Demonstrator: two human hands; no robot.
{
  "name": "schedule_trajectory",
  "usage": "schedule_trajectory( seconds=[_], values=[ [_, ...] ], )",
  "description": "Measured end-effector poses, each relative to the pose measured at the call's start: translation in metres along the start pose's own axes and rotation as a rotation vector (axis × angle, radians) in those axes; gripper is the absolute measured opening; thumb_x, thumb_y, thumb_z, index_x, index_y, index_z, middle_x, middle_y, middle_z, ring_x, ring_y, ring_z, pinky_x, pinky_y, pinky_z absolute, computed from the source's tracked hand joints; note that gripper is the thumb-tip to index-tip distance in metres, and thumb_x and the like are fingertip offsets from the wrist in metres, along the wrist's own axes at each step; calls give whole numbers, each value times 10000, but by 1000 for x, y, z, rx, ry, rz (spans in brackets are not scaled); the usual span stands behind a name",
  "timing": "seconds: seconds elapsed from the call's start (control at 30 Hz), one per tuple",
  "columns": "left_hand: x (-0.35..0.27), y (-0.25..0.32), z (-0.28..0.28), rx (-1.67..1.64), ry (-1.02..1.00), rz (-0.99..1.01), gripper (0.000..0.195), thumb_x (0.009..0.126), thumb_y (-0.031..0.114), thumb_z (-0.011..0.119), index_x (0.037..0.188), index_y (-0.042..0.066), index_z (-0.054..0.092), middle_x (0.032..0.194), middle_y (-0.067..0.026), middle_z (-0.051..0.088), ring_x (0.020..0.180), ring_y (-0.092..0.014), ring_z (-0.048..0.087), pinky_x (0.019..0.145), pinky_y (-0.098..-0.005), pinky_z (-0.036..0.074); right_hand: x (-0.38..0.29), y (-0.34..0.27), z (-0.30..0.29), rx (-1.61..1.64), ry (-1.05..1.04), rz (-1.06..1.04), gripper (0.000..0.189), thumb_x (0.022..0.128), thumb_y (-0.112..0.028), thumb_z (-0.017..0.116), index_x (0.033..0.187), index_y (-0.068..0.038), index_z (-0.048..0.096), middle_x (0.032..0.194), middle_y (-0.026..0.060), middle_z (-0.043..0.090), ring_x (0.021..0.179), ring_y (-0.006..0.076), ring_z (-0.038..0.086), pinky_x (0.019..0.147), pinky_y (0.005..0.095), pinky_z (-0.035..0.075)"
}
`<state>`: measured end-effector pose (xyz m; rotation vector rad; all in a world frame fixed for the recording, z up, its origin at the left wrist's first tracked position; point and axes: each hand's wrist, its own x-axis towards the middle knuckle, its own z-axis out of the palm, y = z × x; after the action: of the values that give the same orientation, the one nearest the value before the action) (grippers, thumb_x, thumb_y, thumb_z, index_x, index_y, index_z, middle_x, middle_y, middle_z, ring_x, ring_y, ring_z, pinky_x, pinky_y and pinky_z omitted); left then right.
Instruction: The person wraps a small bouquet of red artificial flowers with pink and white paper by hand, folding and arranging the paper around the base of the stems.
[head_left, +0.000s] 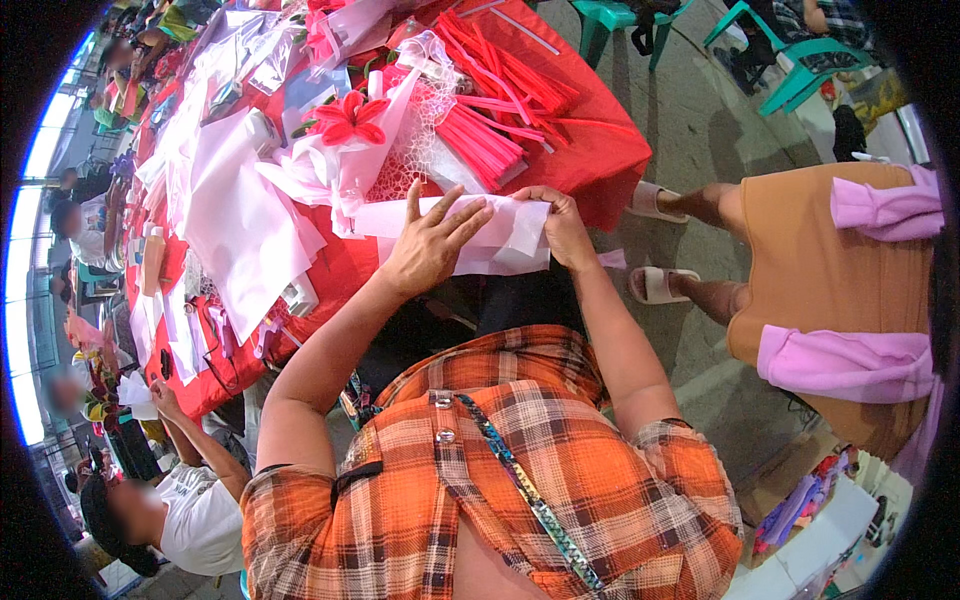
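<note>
A pale pink sheet of wrapping paper (513, 234) lies across the table's near edge, folded in a band. My left hand (433, 241) rests flat on it, fingers spread. At the sheet's right end, my right hand (564, 231) pinches its upper edge between thumb and fingers. Just beyond my left hand is a bouquet wrapped in pale pink paper (352, 171), topped by a red flower (351, 121) that looks made of pipe cleaners. White web-like mesh (421, 112) lies beside the bouquet.
Pink pipe cleaners (480, 146) and red ones (525, 82) lie on the red tablecloth (600, 150). A large pink paper sheet (240, 217) covers the left side. Someone in a brown skirt (817, 277) stands at right; a person in a white shirt (199, 517) sits at left.
</note>
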<state>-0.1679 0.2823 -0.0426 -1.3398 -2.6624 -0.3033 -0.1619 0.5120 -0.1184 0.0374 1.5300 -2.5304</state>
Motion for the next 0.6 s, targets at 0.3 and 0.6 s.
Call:
schedule_trajectory(
  seconds=[0.3,0.6],
  values=[
    [-36,-54,-50,-591,392,-1097,499,845,267,654,1198,-43,488,1054,-171,613,922,-228,604,797,-344,488,-7,-5,-4,48,-22,-60,267,778,115,496,919,-33,667,1009,91,670,906,156,608,831,296,494],
    [-52,-114,-13,-886,140,-1209,521,741,184,738,1160,-48,534,1001,-186,638,881,-217,631,758,-323,499,-7,-2,-7,47,-102,-101,286,766,141,482,880,-37,675,1026,105,672,925,166,608,852,295,478]
  ],
)
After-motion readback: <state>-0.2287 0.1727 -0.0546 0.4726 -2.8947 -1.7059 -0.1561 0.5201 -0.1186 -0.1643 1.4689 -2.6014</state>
